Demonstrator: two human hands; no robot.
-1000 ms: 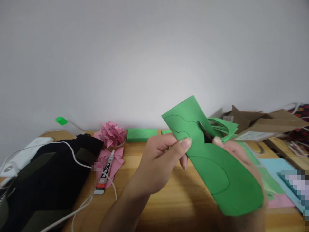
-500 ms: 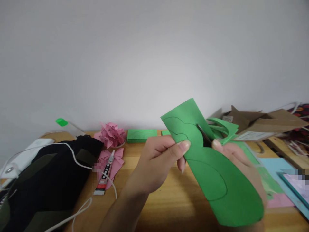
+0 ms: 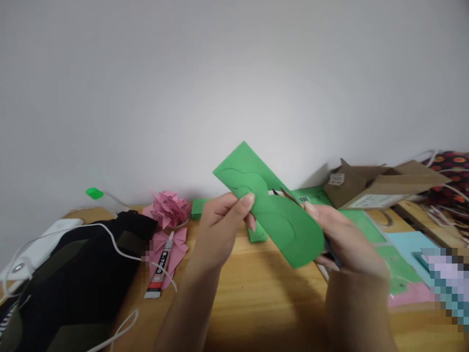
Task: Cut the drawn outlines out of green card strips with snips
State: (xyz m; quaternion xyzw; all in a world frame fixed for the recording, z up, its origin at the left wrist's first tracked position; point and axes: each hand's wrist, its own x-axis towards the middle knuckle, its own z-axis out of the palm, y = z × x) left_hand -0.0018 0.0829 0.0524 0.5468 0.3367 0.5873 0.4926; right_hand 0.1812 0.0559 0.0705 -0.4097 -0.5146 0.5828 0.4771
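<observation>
A folded-looking green paper with dark curved pencil lines is held up over the table, tilted down to the right. My left hand pinches it near its left edge, thumb on top. My right hand is closed around scissors, whose dark handle shows partly below the fingers. The scissor blades point up and left at the paper's upper right edge, their tips slightly apart. A curved outline has been cut along the paper's right side, beside a straight-edged upper strip.
A pink paper flower and a glue tube lie left, near black cloth and a white cable. Green paper pieces sit behind my hands. An open cardboard box and blue sheet are at right.
The green paper and both hands have moved left, and the paper has turned flatter. The scissors have come back from the cut, and the loose curled strips by my right hand are out of sight.
</observation>
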